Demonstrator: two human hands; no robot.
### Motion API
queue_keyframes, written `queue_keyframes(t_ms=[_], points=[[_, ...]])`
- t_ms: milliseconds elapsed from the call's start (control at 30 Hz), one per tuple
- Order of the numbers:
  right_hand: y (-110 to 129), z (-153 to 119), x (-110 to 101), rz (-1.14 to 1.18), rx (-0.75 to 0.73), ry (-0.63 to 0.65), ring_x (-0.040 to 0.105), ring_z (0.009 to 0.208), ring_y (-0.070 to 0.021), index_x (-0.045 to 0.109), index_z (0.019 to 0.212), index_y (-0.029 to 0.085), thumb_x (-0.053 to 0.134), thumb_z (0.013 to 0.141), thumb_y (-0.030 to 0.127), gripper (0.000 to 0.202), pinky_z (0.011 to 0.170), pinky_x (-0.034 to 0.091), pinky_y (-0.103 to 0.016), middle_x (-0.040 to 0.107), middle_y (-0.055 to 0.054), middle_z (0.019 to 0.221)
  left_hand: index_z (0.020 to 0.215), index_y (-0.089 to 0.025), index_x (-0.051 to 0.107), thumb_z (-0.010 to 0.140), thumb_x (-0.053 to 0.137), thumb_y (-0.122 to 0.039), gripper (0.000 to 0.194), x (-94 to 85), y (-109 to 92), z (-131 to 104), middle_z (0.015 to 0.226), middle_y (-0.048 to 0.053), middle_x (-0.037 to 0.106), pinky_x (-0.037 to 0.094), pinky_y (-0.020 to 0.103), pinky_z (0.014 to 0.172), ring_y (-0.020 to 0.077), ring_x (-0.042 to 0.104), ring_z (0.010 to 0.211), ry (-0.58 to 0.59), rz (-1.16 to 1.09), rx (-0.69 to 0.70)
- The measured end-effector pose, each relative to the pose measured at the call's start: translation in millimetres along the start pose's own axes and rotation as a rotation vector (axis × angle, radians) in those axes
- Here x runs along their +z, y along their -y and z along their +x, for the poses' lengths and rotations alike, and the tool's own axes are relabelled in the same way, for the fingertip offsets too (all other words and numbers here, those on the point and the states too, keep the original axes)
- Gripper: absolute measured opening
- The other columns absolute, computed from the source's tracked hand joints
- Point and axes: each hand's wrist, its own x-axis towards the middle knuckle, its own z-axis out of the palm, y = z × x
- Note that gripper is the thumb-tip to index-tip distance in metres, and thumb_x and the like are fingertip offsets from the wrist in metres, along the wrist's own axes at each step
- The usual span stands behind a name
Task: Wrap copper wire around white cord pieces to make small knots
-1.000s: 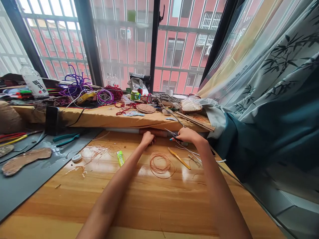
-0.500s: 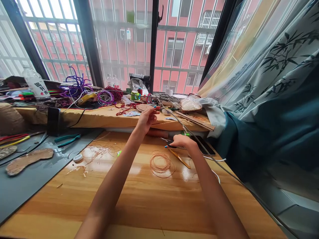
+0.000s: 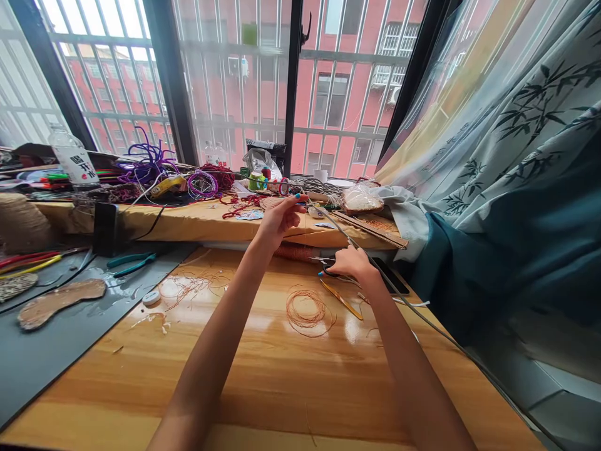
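My left hand (image 3: pixel 282 216) is raised before the ledge, its thumb and index finger pinched at a fine thread that is hardly visible. Lower and to the right, my right hand (image 3: pixel 348 263) is closed on small scissors (image 3: pixel 327 266), their blades pointing left. Behind the blades lies a spool of copper-coloured thread (image 3: pixel 295 252), partly hidden by my left forearm. A loose coil of the same orange thread (image 3: pixel 306 310) rests on the wooden table. Beside it is a yellow pointed tool (image 3: pixel 342 299), just below my right hand.
A grey cable (image 3: pixel 413 311) crosses the right side. Teal pliers (image 3: pixel 131 264) lie on the grey mat (image 3: pixel 61 357). Thread scraps (image 3: pixel 190 287) and a white round disc (image 3: pixel 151 297) are on the table. Yarn and a bottle (image 3: pixel 72 156) crowd the ledge (image 3: pixel 206 224).
The whole view has shifted slightly. The scissors' blades now show more clearly by the spool. The small green scrap beside my left forearm is no longer visible. My left hand stays pinched.
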Motion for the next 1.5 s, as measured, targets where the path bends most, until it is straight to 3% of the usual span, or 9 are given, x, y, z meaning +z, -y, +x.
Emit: queue_keyframes(t_ms=[267, 667, 867, 1000, 1133, 1200, 1267, 1367, 1500], points=[[20, 12, 13, -0.035, -0.048, -0.101, 0.048, 0.096, -0.0256, 0.065, 0.091, 0.013, 0.05, 0.067, 0.048, 0.046, 0.078, 0.028, -0.034, 0.062, -0.015, 0.096, 0.079, -0.011, 0.064, 0.073, 0.051, -0.02, 0.017, 3.5, -2, -1, 0.052, -0.003, 0.056, 0.035, 0.011, 0.038, 0.0006, 0.045, 0.039, 0.016, -0.049, -0.001], [22, 13, 14, -0.062, -0.104, -0.118, 0.054, 0.091, -0.0241, 0.065, 0.09, 0.011, 0.049, 0.069, 0.041, 0.041, 0.077, 0.025, -0.032, 0.063, -0.018, 0.093, 0.077, -0.012, 0.064, 0.073, 0.053, -0.021, 0.015, 13.7, -5, -5, 0.053, -0.003, 0.056, 0.034, 0.012, 0.039, 0.0006, 0.045, 0.04, 0.078, -0.044, 0.01], [22, 13, 14, -0.041, -0.12, -0.091, 0.058, 0.085, -0.022, 0.066, 0.088, 0.011, 0.047, 0.073, 0.039, 0.037, 0.079, 0.024, -0.032, 0.065, -0.016, 0.088, 0.081, -0.015, 0.065, 0.074, 0.052, -0.026, 0.018, 13.9, -3, -6, 0.056, -0.003, 0.056, 0.033, 0.012, 0.039, 0.0002, 0.042, 0.039, 0.079, 0.035, 0.037], [15, 12, 7, -0.014, -0.081, -0.069, 0.058, 0.085, -0.0232, 0.066, 0.086, 0.012, 0.046, 0.072, 0.049, 0.044, 0.08, 0.026, -0.033, 0.066, -0.015, 0.086, 0.079, -0.015, 0.066, 0.072, 0.053, -0.028, 0.02, 11.4, -7, -8, 0.056, -0.001, 0.057, 0.035, 0.014, 0.041, 0.0017, 0.044, 0.04, 0.109, 0.261, 0.048], [-1, 9, -4, 0.011, -0.033, -0.055, 0.057, 0.087, -0.0241, 0.067, 0.083, 0.014, 0.043, 0.071, 0.055, 0.05, 0.076, 0.03, -0.032, 0.066, -0.014, 0.087, 0.07, -0.014, 0.068, 0.069, 0.055, -0.027, 0.018, 6.6, -14, -16, 0.053, 0.001, 0.058, 0.035, 0.015, 0.039, 0.0043, 0.046, 0.039, 0.362, 0.589, -0.152], [-9, 7, -9, 0.022, -0.02, -0.048, 0.057, 0.086, -0.0236, 0.068, 0.081, 0.014, 0.04, 0.072, 0.057, 0.052, 0.072, 0.031, -0.031, 0.066, -0.014, 0.086, 0.067, -0.015, 0.068, 0.066, 0.056, -0.025, 0.016, 4.0, -13, -20, 0.055, 0.003, 0.061, 0.036, 0.016, 0.039, 0.007, 0.05, 0.041, 0.602, 0.765, -0.342], [-14, 5, -13, 0.033, -0.008, -0.037, 0.058, 0.084, -0.0232, 0.068, 0.08, 0.015, 0.039, 0.071, 0.058, 0.053, 0.07, 0.032, -0.03, 0.066, -0.013, 0.084, 0.063, -0.016, 0.068, 0.06, 0.061, -0.021, 0.01, 0.9, -7, -23, 0.056, 0.005, 0.064, 0.038, 0.019, 0.04, 0.0113, 0.054, 0.044, 0.735, 0.993, -0.591], [-20, 3, -17, 0.045, 0.005, -0.016, 0.058, 0.081, -0.0228, 0.068, 0.078, 0.016, 0.042, 0.068, 0.061, 0.053, 0.066, 0.033, -0.028, 0.066, -0.012, 0.082, 0.052, -0.015, 0.065, 0.048, 0.065, -0.012, 0.005, -6.8, 10, -21, 0.049, 0.007, 0.062, 0.042, 0.025, 0.042, 0.0189, 0.057, 0.044, 0.607, 1.281, -0.813], [-23, 1, -22, 0.058, 0.0, 0.002, 0.058, 0.078, -0.0226, 0.069, 0.076, 0.016, 0.042, 0.066, 0.063, 0.055, 0.062, 0.033, -0.027, 0.066, -0.011, 0.081, 0.041, -0.014, 0.059, 0.046, 0.063, -0.006, 0.011, -21.6, 33, -11, 0.035, 0.007, 0.053, 0.046, 0.036, 0.053, 0.0252, 0.059, 0.05, 0.324, 1.387, -0.656]])
